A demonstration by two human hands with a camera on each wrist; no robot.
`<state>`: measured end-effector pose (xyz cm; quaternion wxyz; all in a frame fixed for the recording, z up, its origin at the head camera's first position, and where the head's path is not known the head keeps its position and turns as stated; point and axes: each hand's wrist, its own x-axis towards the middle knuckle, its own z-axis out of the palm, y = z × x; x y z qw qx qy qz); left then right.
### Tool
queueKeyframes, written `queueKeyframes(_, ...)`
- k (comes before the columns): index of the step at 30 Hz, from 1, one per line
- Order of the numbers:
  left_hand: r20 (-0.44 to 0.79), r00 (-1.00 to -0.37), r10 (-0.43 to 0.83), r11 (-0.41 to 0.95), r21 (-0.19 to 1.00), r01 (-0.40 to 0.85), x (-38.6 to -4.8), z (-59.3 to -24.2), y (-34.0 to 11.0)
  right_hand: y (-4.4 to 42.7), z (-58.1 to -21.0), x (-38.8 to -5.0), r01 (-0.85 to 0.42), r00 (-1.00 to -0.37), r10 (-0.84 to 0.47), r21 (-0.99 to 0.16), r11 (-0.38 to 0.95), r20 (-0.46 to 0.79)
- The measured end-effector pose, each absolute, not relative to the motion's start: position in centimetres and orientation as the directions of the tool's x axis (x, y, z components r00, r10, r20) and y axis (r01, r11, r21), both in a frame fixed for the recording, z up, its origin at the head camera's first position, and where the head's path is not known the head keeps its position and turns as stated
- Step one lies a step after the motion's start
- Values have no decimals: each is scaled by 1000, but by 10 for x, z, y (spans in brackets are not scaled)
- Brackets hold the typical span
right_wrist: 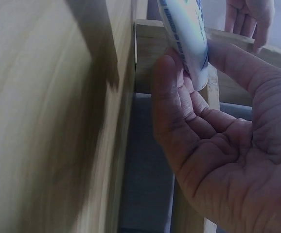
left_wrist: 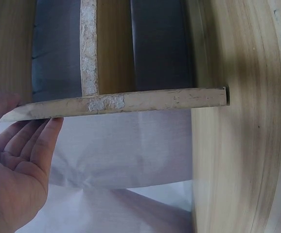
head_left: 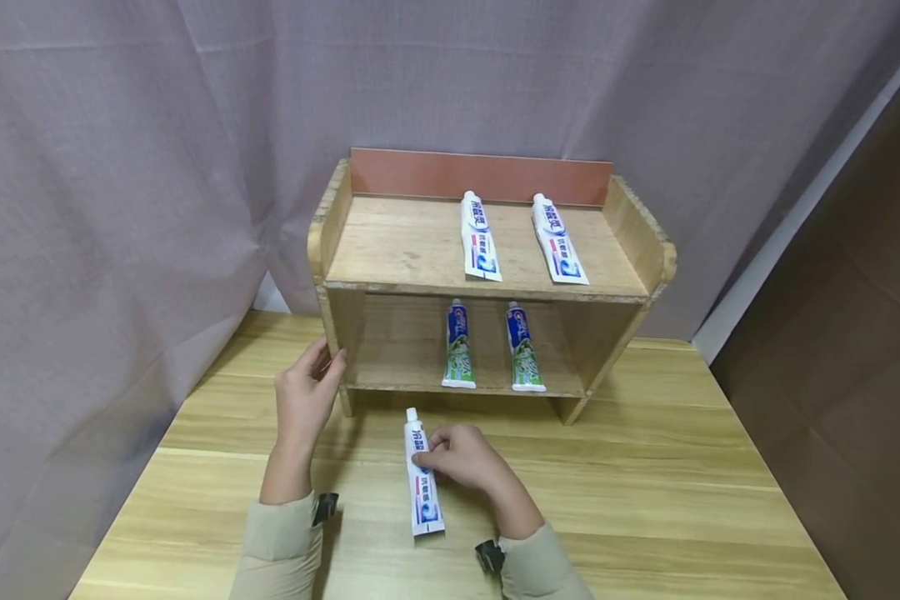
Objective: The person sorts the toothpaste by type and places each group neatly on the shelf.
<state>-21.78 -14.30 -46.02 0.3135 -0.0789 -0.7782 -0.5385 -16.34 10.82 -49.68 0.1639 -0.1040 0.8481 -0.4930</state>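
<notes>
A white toothpaste tube (head_left: pixel 423 487) with blue lettering is pinched between the thumb and fingers of my right hand (head_left: pixel 465 457), above the table in front of the shelf. Its cap points toward the shelf. The right wrist view shows part of this same tube (right_wrist: pixel 189 39) between thumb and fingers. At the left side panel of the small wooden shelf (head_left: pixel 401 237), my left hand (head_left: pixel 307 396) grips the panel's front edge. Thumb and fingers lie on opposite sides of that panel (left_wrist: pixel 150 100) in the left wrist view.
Two white toothpaste tubes, one left (head_left: pixel 480 237) and one right (head_left: pixel 558 240), lie on the upper board. Below them, two blue-and-green tubes, left (head_left: pixel 458 346) and right (head_left: pixel 524 348), lie on the lower board. A grey curtain (head_left: pixel 120 167) hangs behind the wooden table (head_left: pixel 667 500).
</notes>
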Motion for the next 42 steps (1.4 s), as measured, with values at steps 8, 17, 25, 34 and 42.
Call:
queueKeyframes(8,584,-783,-215,412,781,469,-218,-459,-142,111,-489,-164,1,-930,-322,-877,480,-177)
queueKeyframes(17,581,-784,-217,399,786,472,-218,-461,-144,113,-481,-166,-17,-939,-307,-871,490,-154)
queueKeyframes(25,578,-789,-205,382,790,479,-217,-460,-143,114,-468,-170,-25,-945,-297,-872,489,-139)
queueKeyframes(34,568,-796,-207,380,797,470,-218,-459,-142,115,-452,-174,-71,-951,-297,-870,489,-89)
queueKeyframes(42,577,-791,-202,403,785,470,-217,-458,-143,114,-434,-175,-98,-953,-297,-867,488,-60)
